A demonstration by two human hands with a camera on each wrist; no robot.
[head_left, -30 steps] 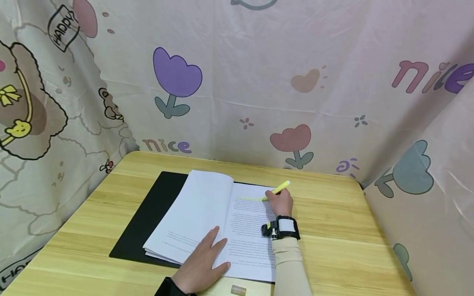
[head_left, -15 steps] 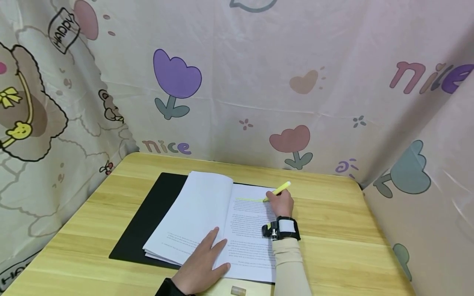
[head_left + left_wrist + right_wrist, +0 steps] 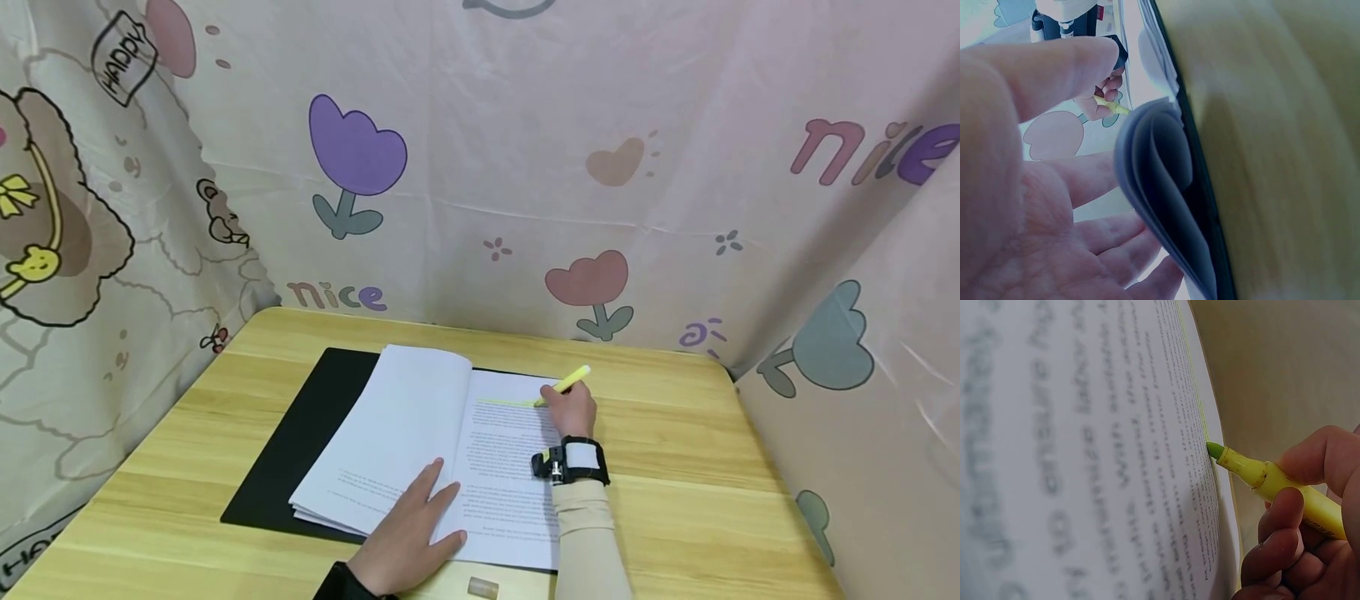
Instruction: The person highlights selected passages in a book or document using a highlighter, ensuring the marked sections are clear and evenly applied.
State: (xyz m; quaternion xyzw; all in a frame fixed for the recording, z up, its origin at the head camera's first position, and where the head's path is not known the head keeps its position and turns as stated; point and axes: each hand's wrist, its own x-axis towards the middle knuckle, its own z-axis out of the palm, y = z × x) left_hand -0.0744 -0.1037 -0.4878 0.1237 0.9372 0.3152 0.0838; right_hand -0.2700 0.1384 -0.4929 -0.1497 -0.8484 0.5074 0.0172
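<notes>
My right hand (image 3: pixel 572 408) pinches a yellow highlighter (image 3: pixel 1294 497) between thumb and fingers. Its green-yellow tip touches the printed page (image 3: pixel 1085 456), at the end of a thin yellow line under the top text. The pen leans with its rear end up and to the right. With fingers spread, my left hand (image 3: pixel 408 533) rests across the fold of the open document (image 3: pixel 412 400). In the left wrist view, the pages (image 3: pixel 1154 156) curl up at the fold beside the left fingers.
Beneath the pages lies a black folder (image 3: pixel 292 458), its left side exposed on the wooden table (image 3: pixel 675 483). A small brownish-grey piece (image 3: pixel 483 588) sits by the front edge of the document. A patterned curtain (image 3: pixel 480 167) hangs behind and at both sides.
The right hand and highlighter have crept slightly to the right along the top line, and the yellow mark has grown a little longer. My left hand has stayed in place.
</notes>
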